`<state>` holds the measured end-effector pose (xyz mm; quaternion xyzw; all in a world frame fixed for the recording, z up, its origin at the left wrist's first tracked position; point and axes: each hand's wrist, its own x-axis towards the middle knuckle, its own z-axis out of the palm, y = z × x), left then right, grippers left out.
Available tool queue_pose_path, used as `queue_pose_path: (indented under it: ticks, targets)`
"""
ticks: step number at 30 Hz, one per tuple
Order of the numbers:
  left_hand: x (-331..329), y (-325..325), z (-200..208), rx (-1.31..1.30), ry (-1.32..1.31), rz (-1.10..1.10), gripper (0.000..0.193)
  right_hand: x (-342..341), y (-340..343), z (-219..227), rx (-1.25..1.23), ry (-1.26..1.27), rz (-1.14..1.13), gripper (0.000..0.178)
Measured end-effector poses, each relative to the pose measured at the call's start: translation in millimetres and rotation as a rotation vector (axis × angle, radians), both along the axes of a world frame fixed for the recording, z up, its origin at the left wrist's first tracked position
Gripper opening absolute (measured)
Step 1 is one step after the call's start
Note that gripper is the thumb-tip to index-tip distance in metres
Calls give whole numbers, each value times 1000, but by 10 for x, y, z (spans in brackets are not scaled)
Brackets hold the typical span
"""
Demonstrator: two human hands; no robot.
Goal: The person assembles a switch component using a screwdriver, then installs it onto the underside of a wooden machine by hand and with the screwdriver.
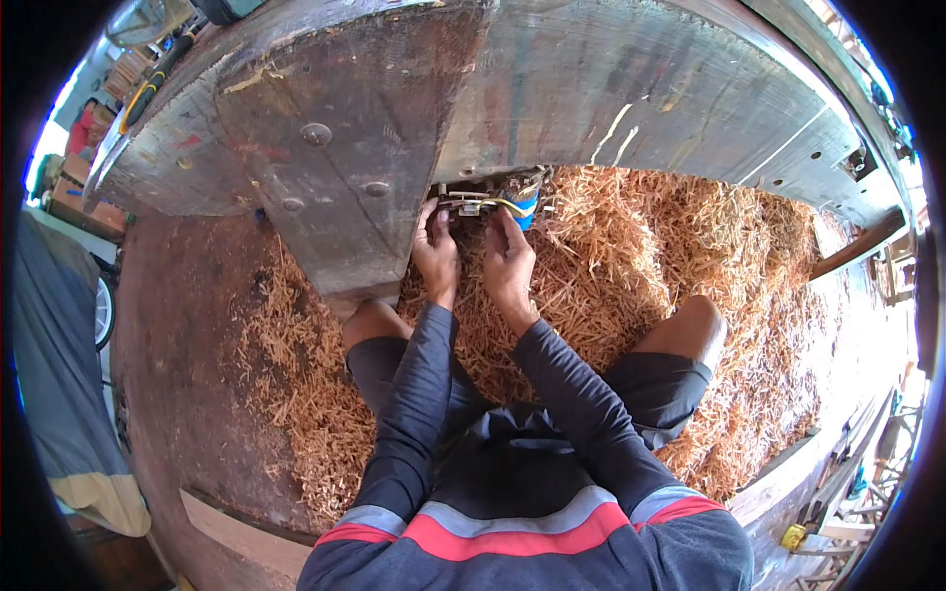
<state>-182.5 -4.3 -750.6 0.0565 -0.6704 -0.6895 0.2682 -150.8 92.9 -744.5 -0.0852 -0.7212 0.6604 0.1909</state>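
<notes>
Both my hands reach under a wooden bench, at a compact assembly of wires (473, 194) and metal parts. My left hand (437, 258) is closed at the assembly's left end, its thumb raised; what its fingertips grip is too small to make out. My right hand (508, 268) pinches at the yellow wire (510, 207), its thumb and forefinger close together. Between the hands sits a small pale connector (471, 209). Just right of my right fingertips is a blue rounded body (527, 213), probably a motor, partly hidden by the bench edge and wires.
A thick bench leg (345, 167) with bolt heads stands close left of my hands. The bench's curved side (641, 98) overhangs them. Wood shavings (631, 246) cover the floor around my knees. A board (246, 532) lies behind at left, near a draped grey cover (64, 364).
</notes>
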Motion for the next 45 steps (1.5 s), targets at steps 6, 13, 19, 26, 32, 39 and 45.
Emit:
queue_pose_path:
  ticks: [6,13,19,26,32,39,45]
  targets:
    - [-26,3,-38,30,-35,-25,26,26,-1,77,13,83,1,37]
    - [-95,-46,-134,34,4,20,24,7,-36,66,132,95,-20,37]
    - [-62,5,-44,24,9,-21,23,-29,-33,-64,211,196,-64,40]
    - [-89,-73,-99,118,50,-123,28,30,-110,-78,-86,99,-20,37]
    - [-159,-116,-285,27,24,-126,25,12,-62,-186,-173,150,40,41]
    - [-79,-44,-143,394,54,-259,25,41,11,-75,248,310,76,47]
    - [-22,31,-62,384,94,-244,26,78,35,-33,181,247,74,46]
